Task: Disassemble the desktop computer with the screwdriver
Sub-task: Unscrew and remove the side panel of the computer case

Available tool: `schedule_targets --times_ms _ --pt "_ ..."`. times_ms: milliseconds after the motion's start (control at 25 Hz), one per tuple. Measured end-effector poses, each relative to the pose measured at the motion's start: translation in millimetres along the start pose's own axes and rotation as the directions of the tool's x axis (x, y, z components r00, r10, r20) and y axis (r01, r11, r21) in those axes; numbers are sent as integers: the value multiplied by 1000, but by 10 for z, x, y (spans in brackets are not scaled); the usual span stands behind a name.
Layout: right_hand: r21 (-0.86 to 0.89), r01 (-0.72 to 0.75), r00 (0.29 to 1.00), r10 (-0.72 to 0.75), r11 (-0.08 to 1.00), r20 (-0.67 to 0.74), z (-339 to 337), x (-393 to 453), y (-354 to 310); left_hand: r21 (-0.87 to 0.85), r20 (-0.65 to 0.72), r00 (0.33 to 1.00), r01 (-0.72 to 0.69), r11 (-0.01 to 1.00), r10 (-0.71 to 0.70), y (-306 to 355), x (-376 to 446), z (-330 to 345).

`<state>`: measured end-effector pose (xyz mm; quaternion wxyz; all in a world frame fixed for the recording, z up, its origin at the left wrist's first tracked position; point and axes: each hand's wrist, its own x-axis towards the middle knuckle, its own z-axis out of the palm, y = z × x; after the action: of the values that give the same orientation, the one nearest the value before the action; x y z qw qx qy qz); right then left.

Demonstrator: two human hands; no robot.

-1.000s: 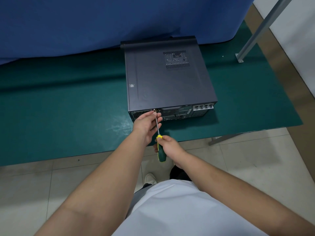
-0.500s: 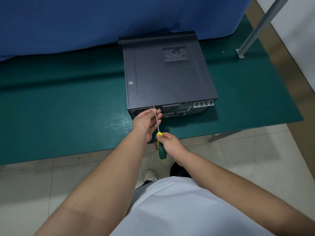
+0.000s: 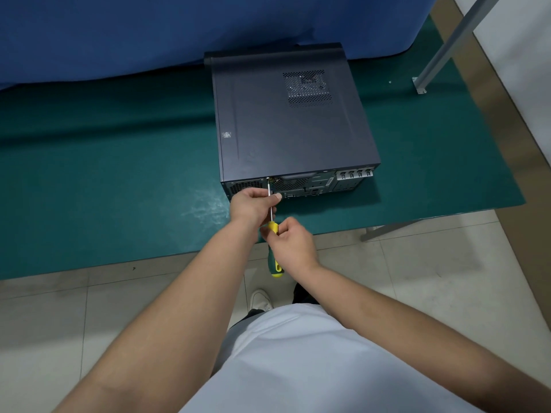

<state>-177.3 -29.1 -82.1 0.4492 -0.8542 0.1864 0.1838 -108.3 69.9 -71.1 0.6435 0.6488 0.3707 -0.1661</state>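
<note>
The computer (image 3: 293, 120) lies flat on the green desk (image 3: 104, 180), its dark lid facing up and its back panel turned toward the person at the desk's near edge. A mesh vent (image 3: 307, 88) sits in the lid toward the far right corner of the computer. The screwdriver (image 3: 272, 234) points at the computer's back panel, its tip meeting the top edge of that panel left of the middle, where a small screw (image 3: 267, 178) shows. The left hand (image 3: 253, 205) is curled around the metal shaft just in front of the computer, thumb and fingers pinching it. The right hand (image 3: 293, 244), a little nearer the person, grips the yellow and green handle, whose butt end sticks out below the hand. Behind the computer hangs a blue cloth (image 3: 149, 34). To the computer's right, a grey metal post (image 3: 441, 46) stands on the desk.
</note>
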Motion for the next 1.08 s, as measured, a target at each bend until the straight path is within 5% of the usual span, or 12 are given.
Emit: schedule_targets --times_ms 280,360,480,560,640,920,1080 --pt "-55 -54 998 53 997 -24 -15 55 -43 75 47 999 -22 997 18 -15 -17 -57" --pt "210 -165 974 125 964 190 -58 74 -44 68 87 996 -26 997 20 6 -31 -69" --pt "534 -457 816 96 712 570 -148 31 10 -45 148 989 35 998 -28 37 -78 -87" --pt "588 -548 755 49 596 654 -187 18 68 -94 198 979 63 994 -43 53 -103 -115" --pt "624 -551 766 40 554 641 -216 33 118 -94 253 967 64 994 -39 65 -98 -146" --pt "514 -316 906 93 797 413 -149 52 123 70 222 973 46 996 -61 41 -99 -170" --pt "506 -350 874 80 788 480 -154 59 80 15 222 973 59 998 -61 17 -86 -182"
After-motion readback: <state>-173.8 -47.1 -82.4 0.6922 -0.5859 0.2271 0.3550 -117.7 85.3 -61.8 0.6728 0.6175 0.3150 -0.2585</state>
